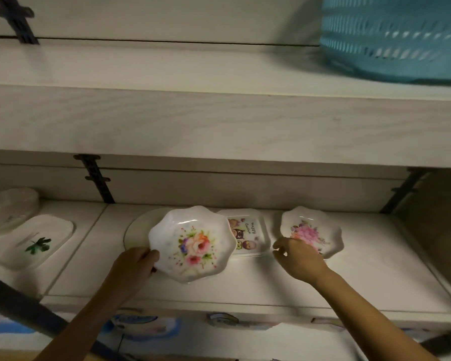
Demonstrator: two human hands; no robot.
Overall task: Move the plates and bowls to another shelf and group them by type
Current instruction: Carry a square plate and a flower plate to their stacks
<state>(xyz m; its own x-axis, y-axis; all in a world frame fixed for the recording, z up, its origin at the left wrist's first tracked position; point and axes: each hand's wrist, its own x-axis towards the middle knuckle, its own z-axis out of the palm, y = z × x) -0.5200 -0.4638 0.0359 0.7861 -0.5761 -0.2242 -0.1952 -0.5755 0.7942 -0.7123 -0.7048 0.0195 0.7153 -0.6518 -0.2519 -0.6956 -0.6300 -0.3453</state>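
Observation:
My left hand [136,264] grips the left rim of a white scalloped bowl with a flower print [193,243] and holds it tilted above the lower shelf [245,285]. Behind that bowl lies a plain round plate [141,225]. A rectangular plate with an owl print [250,233] rests in the middle. My right hand [297,256] reaches over the near rim of a second scalloped bowl with a pink flower print [313,230], fingers apart and holding nothing. At the far left lie a rectangular plate with a green leaf print [34,241] and stacked clear bowls [8,207].
The upper shelf [193,71] holds a turquoise perforated basket [396,37] at the right. Black shelf brackets [97,178] run along the back wall. Below the lower shelf's front edge, blue and white packages [141,324] show.

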